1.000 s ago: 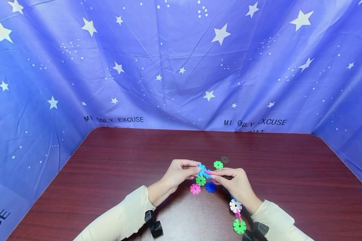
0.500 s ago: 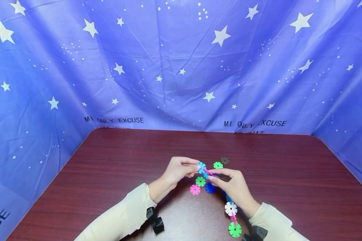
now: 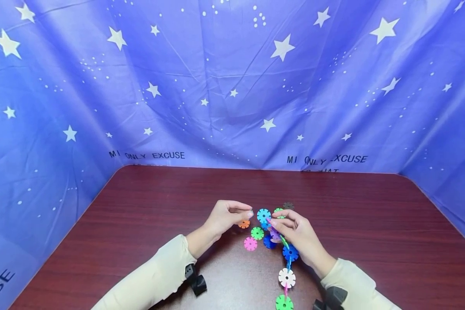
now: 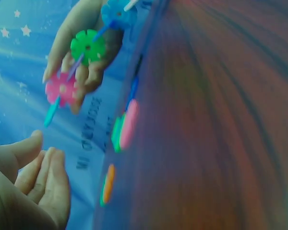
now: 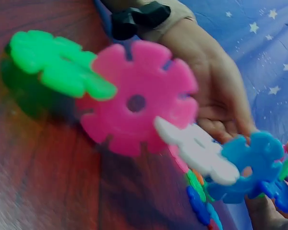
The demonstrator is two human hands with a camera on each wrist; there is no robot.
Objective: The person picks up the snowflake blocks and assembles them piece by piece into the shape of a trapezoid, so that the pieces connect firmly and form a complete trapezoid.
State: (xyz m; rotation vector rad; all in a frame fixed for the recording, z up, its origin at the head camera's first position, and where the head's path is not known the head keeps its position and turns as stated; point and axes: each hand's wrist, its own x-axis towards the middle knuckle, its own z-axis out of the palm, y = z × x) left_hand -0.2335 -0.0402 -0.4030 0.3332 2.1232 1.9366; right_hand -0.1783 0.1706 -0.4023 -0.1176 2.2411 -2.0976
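My right hand (image 3: 303,230) pinches a pink notched plastic disc (image 4: 61,89) in a chain of interlocked discs. At the chain's far end is a light blue disc (image 3: 263,215), just left of the right fingertips. Below the hand, the chain runs toward me through a dark blue disc (image 3: 290,252), a white disc (image 3: 287,278) and a bright green disc (image 3: 284,302). The left hand (image 3: 221,219) hovers left of the chain, apart from it; in the left wrist view its thumb and fingers stand apart with nothing visible between them.
Loose discs lie on the dark red table (image 3: 158,193): orange (image 3: 244,224) near the left hand, green (image 3: 257,233), pink (image 3: 250,244) and blue (image 3: 269,242) in the middle, dark grey (image 3: 288,206) farther back. A starry blue curtain (image 3: 201,86) hangs around the table's far sides.
My left hand has let go of the light blue disc and drawn slightly left. The chain's near end has swung left and toward me, while the right hand keeps its hold.
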